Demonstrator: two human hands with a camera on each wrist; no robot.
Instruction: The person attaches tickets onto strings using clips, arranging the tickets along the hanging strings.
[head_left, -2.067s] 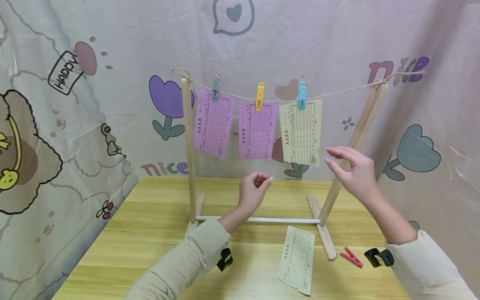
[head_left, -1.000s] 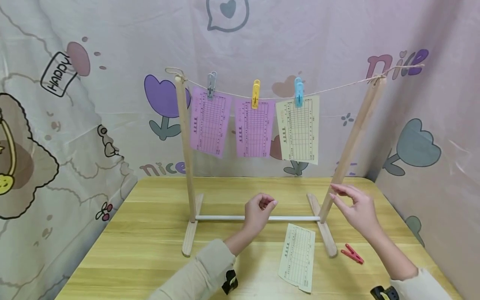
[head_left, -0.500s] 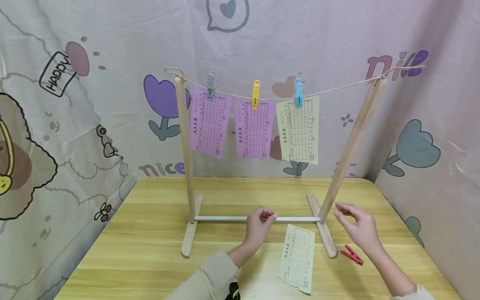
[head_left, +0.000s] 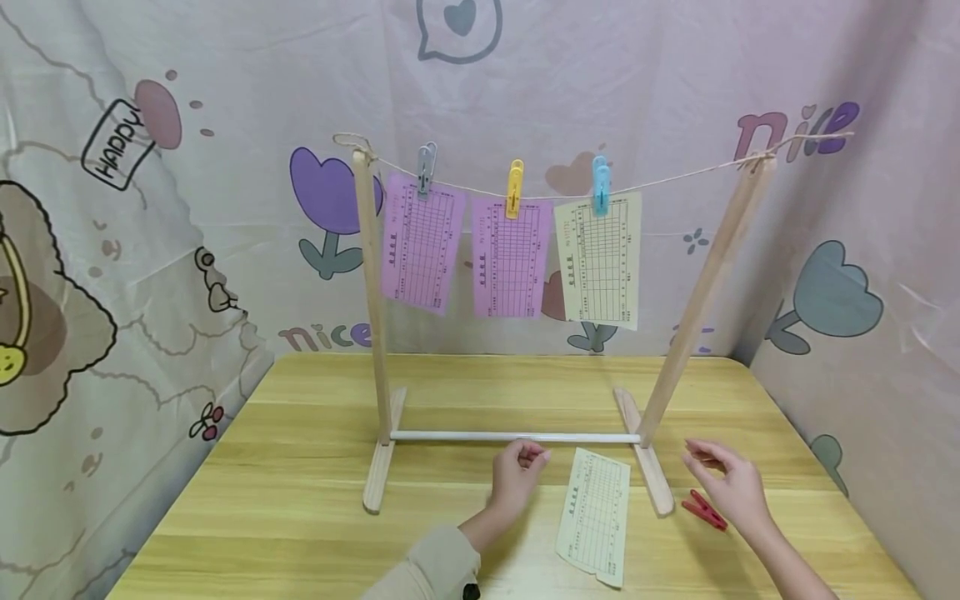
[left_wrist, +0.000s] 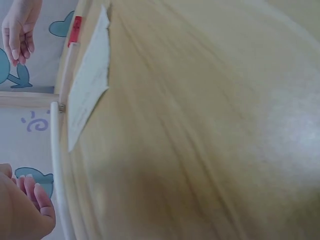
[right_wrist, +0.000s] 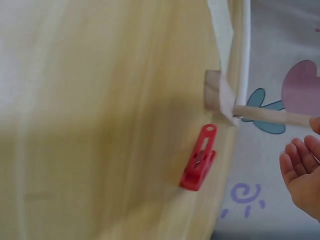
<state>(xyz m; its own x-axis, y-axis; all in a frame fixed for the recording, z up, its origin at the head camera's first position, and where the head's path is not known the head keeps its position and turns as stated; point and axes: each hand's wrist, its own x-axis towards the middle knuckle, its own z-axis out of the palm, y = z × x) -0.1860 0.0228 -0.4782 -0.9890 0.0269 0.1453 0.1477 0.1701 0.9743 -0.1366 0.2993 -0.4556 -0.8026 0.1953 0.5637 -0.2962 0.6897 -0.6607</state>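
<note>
My left hand (head_left: 516,477) hovers over the table just left of a loose yellow paper slip (head_left: 596,518), its fingers loosely bent and nothing in them. To the right, above a red clothespin (head_left: 703,510) lying on the table, is my right hand (head_left: 729,482), also holding nothing, with fingers relaxed. The right wrist view shows that clothespin (right_wrist: 199,159) apart from the fingers. Overhead, a string (head_left: 678,176) carries two purple slips, one (head_left: 423,246) under a grey clothespin (head_left: 426,171) and one (head_left: 512,267) under a yellow clothespin (head_left: 514,189), plus a yellow slip (head_left: 597,271) under a blue clothespin (head_left: 601,185).
The string is tied between two wooden posts, left (head_left: 372,300) and right (head_left: 705,300), joined low down by a white rod (head_left: 465,436). Wooden feet, such as the right one (head_left: 655,483), rest on the table (head_left: 262,492). A printed cloth (head_left: 247,167) hangs behind.
Both hands have come down from near the hanging slips toward the table, the right one to just above the red clothespin. The slips and clothespins stay where they were.
</note>
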